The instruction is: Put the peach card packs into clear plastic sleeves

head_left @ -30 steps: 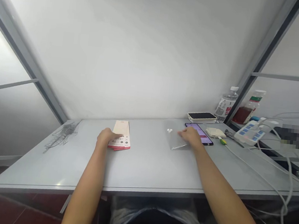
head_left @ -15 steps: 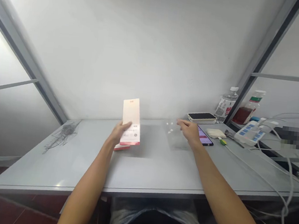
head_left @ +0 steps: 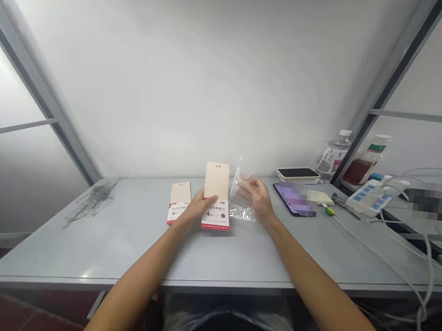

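My left hand [head_left: 200, 205] grips a cream, white and red ruler set packet [head_left: 218, 181], thumb across its front, holding it upright above the table. To its right stands a clear plastic bag [head_left: 237, 209], raised on edge and shiny. My right hand [head_left: 256, 194] holds this bag; its fingers show through or beside the film, and I cannot tell whether they are inside it. Packet and bag are side by side, very close together. A second ruler set packet [head_left: 179, 195] of the same look lies on the table, left of my left hand and partly covered by it.
A phone [head_left: 291, 198] lies right of my right hand, with a white box-like device [head_left: 298, 173] behind it. Farther right are a water bottle [head_left: 333, 156], a bottle of red liquid [head_left: 366, 159], a power strip [head_left: 371, 194] and cables. A dark tangle [head_left: 93, 202] marks the table's left.
My left hand has carried the packet rightward, uncovering the one lying on the table. The plastic bag, flat before with small white bits visible, now stands raised at my right hand, which moved left.
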A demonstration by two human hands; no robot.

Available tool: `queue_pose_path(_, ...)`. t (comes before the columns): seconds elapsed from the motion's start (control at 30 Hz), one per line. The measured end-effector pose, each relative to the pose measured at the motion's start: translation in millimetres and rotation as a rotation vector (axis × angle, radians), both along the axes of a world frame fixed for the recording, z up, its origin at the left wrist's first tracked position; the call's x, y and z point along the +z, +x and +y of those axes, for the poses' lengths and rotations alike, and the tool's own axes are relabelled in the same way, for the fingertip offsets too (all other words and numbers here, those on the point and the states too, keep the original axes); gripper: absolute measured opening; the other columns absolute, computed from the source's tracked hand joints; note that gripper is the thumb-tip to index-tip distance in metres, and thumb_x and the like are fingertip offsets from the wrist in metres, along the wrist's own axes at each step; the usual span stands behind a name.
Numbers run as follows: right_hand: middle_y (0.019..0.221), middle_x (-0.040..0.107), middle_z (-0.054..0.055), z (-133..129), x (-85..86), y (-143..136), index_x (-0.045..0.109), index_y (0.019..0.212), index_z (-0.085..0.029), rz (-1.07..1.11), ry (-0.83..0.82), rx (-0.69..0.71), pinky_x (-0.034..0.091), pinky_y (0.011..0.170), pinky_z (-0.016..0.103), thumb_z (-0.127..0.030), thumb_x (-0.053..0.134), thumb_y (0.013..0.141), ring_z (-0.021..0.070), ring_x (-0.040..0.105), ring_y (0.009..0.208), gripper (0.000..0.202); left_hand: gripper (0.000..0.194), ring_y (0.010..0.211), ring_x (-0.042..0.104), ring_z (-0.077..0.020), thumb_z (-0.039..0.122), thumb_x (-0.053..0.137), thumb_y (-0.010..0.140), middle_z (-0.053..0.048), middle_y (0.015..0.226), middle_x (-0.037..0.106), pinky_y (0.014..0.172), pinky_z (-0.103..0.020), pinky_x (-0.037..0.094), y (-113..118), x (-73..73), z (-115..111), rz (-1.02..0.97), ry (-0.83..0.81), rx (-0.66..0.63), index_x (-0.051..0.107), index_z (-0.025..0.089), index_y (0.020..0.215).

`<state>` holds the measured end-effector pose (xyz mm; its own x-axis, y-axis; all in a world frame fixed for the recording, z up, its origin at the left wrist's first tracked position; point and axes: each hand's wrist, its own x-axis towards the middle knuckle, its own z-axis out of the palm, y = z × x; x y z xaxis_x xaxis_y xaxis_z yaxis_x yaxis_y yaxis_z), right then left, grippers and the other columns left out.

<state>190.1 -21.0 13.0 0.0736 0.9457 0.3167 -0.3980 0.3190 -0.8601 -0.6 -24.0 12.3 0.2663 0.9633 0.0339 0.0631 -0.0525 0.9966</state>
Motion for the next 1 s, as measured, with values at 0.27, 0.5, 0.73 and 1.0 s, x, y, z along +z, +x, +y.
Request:
queue_pose_path(0.27,0.119,0.059,0.003,-6.5,8.2,2.9,0.042,0.071,-0.023,0.129,-0.077,0.246,0.047,0.084,0.046,-0.031,0.058,0.076,0.024,0.055,0.107,0.018,0.047,0.081,0.063,-0.0195,0.046,0.061,0.074,-0.011,0.103,0.063,0.069,-0.032,0.05,-5.3,3.4,-0.9,0.043,0.013,-0.128,0.05,0.017,0.109)
queue_pose_path(0.5,0.128,0.053,0.004,-4.3,9.4,6.1,0.05,0.11,-0.028,0.144,-0.142,0.294,0.049,0.083,0.045,-0.027,0.05,0.077,0.0232,0.055,0.107,0.033,0.048,0.067,0.061,-0.0163,0.045,0.064,0.071,-0.006,0.085,0.064,0.059,-0.029,0.048,-9.8,10.9,-2.9,-0.005,-0.062,-0.159,0.049,0.018,0.108)
queue_pose_path(0.73,0.117,0.058,0.007,-1.9,8.0,9.3,0.047,0.121,-0.028,0.237,-0.217,0.338,0.048,0.086,0.049,-0.032,0.048,0.081,0.0246,0.061,0.098,0.041,0.052,0.067,0.061,-0.0164,0.046,0.065,0.07,-0.008,0.087,0.064,0.058,-0.028,0.047,-8.9,12.6,-4.1,0.016,-0.036,-0.159,0.049,0.017,0.112)
queue_pose_path(1.0,0.105,0.064,0.007,-8.5,8.6,-1.1,0.047,0.123,-0.026,0.225,-0.292,0.477,0.048,0.085,0.048,-0.033,0.046,0.084,0.0239,0.064,0.091,0.04,0.048,0.068,0.062,-0.0173,0.053,0.059,0.073,-0.005,0.084,0.064,0.059,-0.03,0.048,-5.2,0.7,3.5,0.088,0.131,0.134,0.046,0.02,0.105)
